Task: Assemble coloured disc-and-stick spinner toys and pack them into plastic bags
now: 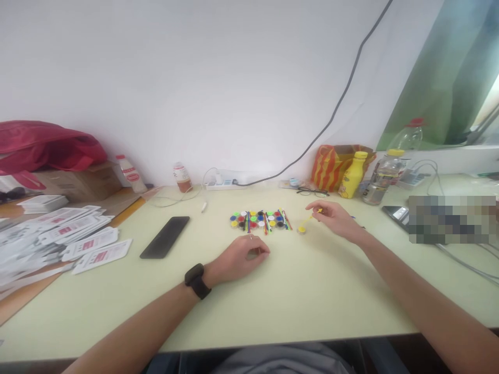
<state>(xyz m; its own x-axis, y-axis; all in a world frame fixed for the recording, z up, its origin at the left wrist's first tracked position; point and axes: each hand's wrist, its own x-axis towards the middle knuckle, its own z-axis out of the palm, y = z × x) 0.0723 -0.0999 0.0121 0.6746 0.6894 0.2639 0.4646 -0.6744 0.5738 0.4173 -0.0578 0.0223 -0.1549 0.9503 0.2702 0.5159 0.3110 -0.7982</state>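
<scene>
- The right hand [333, 217] is lightly pinching a thin yellow stick [310, 219], which is slanting towards a small yellow-topped pot [301, 229] on the table [288, 296]; I cannot tell whether they are touching.
- The left hand [237, 258] is lying loosely curled, gripping nothing visible, just in front of the colour-topped pots [261, 224].
- A slack pinch could be risking a dropped stick; a knuckle nudge, a toppled pot.
- Printed cards [102, 255] and bottle labels are showing lettering too blurred to read.
</scene>
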